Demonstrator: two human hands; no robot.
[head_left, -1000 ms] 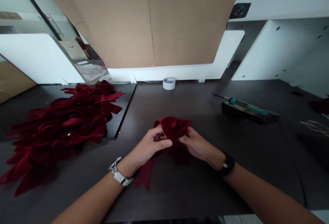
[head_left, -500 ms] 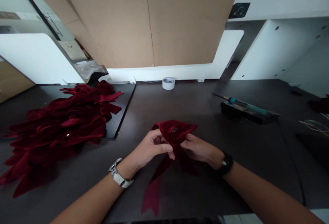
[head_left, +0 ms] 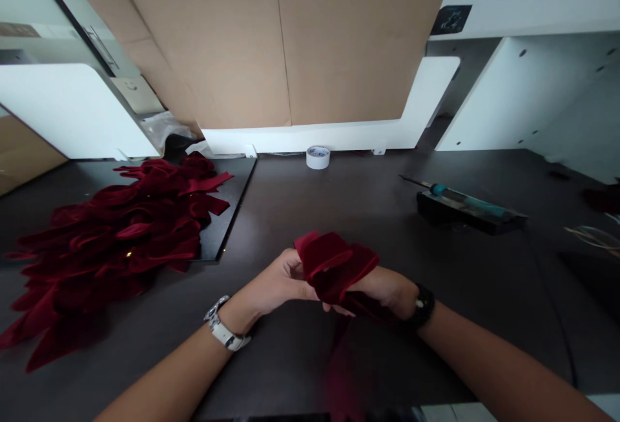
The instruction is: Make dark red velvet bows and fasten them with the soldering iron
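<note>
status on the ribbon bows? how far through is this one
Done: a large heap of red velvet bows lies on the left of the dark table. In hand: the left hand and right hand both grip one folded red velvet ribbon, loops bunched, a tail hanging blurred below. Left: this piece is not in the heap. The soldering iron on its stand and the tape roll lie untouched.

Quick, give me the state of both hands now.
Left hand: closed, pinching the red velvet ribbon.
Right hand: closed on the same ribbon, partly hidden by it.
</note>
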